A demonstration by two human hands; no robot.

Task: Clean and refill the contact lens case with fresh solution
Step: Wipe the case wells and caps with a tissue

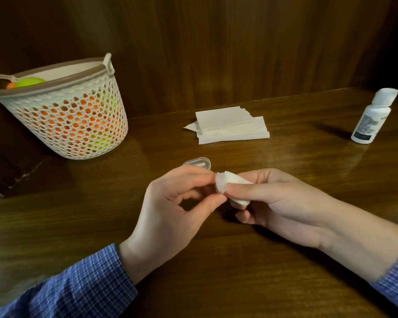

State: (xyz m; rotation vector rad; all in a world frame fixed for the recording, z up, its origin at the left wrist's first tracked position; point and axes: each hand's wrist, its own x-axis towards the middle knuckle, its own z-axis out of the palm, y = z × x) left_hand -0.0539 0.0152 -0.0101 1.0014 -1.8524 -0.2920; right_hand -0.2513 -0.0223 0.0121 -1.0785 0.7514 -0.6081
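Observation:
My left hand pinches a small translucent part of the contact lens case between thumb and fingertips, above the wooden table. My right hand holds a folded white tissue pressed against that part. Just behind my hands, another clear piece of the case lies on the table. A white bottle of solution stands at the far right with its flip cap open.
A stack of white tissues lies behind my hands in the middle. A white perforated basket holding orange and green items stands at the back left. A dark wood panel wall closes off the back.

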